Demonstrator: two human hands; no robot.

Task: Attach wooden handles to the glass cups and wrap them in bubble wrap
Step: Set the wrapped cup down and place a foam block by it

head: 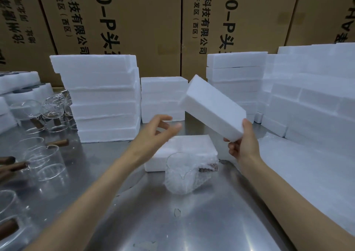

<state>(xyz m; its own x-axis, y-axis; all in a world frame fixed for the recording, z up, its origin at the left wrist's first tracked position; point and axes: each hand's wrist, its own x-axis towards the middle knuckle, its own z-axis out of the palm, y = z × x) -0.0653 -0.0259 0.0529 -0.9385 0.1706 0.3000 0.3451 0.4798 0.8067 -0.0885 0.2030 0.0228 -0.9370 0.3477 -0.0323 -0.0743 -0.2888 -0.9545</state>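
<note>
Bubble-wrapped glass cup (pixel 185 174) stands on the desk (pixel 192 222), against a foam tray (pixel 184 149). Right hand (pixel 243 145) pinches a tilted foam block (pixel 212 106) by one corner; left hand (pixel 159 129) hovers loosely spread, empty. That corner grip could slip, dropping foam onto the cup.

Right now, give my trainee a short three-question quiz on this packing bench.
1. True or false: the right hand grips a white foam block held tilted above the table.
2. The cup wrapped in bubble wrap stands: A) inside a foam block, B) on the table in front of a flat foam block, C) in the left hand.
3. What do the left hand's fingers hold?

Key: 1 true; 2 B; 3 nothing, they are relaxed and empty.
</note>
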